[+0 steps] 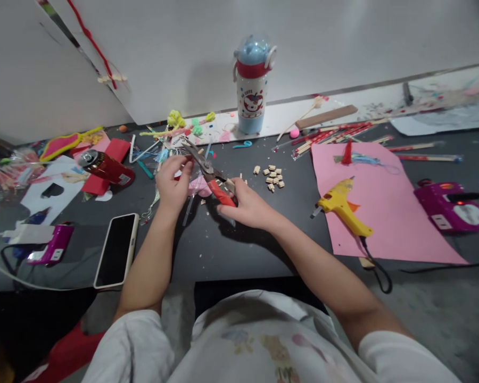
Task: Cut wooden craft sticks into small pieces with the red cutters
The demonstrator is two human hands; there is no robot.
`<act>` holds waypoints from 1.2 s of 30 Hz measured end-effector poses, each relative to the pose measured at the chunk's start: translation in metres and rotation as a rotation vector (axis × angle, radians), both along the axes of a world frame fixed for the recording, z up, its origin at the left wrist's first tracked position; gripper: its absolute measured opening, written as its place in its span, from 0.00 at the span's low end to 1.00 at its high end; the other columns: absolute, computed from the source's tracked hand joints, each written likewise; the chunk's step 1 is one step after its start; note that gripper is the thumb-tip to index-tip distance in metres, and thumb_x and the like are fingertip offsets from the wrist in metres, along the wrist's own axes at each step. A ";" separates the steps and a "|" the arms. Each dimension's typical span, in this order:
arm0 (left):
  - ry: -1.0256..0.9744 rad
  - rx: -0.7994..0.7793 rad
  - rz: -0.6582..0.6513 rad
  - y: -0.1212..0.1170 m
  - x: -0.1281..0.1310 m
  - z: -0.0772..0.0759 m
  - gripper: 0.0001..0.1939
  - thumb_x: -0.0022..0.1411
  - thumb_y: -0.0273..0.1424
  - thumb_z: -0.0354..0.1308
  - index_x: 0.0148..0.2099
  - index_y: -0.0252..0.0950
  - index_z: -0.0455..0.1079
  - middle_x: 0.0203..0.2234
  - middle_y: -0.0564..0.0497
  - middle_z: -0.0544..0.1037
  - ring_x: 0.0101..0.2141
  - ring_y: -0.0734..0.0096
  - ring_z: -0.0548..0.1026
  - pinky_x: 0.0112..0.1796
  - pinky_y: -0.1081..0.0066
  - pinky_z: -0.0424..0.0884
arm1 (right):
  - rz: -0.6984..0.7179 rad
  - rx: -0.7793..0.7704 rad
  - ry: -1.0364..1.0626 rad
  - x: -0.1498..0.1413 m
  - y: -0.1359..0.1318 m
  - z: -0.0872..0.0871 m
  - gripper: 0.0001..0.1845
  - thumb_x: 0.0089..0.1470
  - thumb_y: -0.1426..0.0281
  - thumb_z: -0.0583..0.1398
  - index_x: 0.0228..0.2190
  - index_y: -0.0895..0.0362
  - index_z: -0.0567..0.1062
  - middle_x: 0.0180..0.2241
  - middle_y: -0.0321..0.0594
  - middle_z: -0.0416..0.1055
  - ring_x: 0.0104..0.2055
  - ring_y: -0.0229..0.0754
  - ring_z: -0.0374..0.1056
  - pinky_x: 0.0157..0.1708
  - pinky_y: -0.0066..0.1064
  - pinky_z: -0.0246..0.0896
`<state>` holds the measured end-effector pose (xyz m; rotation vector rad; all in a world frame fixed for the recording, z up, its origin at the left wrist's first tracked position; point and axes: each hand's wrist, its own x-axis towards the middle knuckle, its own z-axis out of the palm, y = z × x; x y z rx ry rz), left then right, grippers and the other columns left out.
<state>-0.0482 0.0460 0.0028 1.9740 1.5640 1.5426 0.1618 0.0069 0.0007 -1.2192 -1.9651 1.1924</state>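
My right hand (249,205) grips a pair of metal snips (208,169) by their red handles. The blades point up and left, towards my left hand (173,183), and look parted. My left hand is closed near the blade tips, thumb against fingers; whatever it pinches is too small or hidden to name. Several short cut pieces of wooden stick (273,174) lie in a cluster to the right of the snips. Beneath the blades are a pink scrap (199,186) and a clear strip (189,210) on the dark table (231,255).
A yellow glue gun (345,207) rests on pink paper (387,229) at right, beside a purple power strip (439,205). Behind stands a water bottle (252,96). To the left are a phone (117,251), a tilted drink can (107,169) and another purple power strip (58,244).
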 end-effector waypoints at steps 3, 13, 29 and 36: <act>0.126 0.003 0.068 -0.005 -0.002 0.001 0.08 0.58 0.36 0.58 0.31 0.38 0.73 0.29 0.51 0.75 0.36 0.68 0.73 0.43 0.68 0.66 | 0.021 0.054 -0.041 -0.002 -0.004 0.002 0.26 0.45 0.56 0.60 0.41 0.57 0.61 0.39 0.46 0.66 0.40 0.50 0.66 0.40 0.43 0.63; 0.098 -0.018 0.056 -0.017 0.003 0.012 0.16 0.62 0.36 0.55 0.22 0.37 0.68 0.18 0.54 0.66 0.24 0.74 0.65 0.30 0.72 0.61 | 0.027 0.055 -0.010 -0.002 -0.011 0.004 0.33 0.45 0.53 0.62 0.48 0.58 0.60 0.44 0.49 0.66 0.44 0.51 0.66 0.43 0.44 0.63; 0.238 0.056 0.039 -0.014 0.004 0.011 0.17 0.63 0.34 0.53 0.22 0.35 0.67 0.17 0.55 0.68 0.22 0.78 0.65 0.27 0.75 0.60 | 0.088 -0.080 0.059 -0.003 -0.004 0.002 0.20 0.55 0.67 0.48 0.48 0.60 0.59 0.35 0.44 0.69 0.40 0.47 0.65 0.43 0.43 0.61; 0.237 0.012 0.016 -0.012 0.001 0.008 0.18 0.63 0.34 0.53 0.21 0.35 0.63 0.17 0.55 0.66 0.21 0.78 0.64 0.26 0.74 0.58 | 0.062 -0.091 0.032 -0.003 -0.004 0.003 0.21 0.55 0.64 0.49 0.48 0.60 0.60 0.39 0.46 0.69 0.41 0.47 0.65 0.43 0.42 0.60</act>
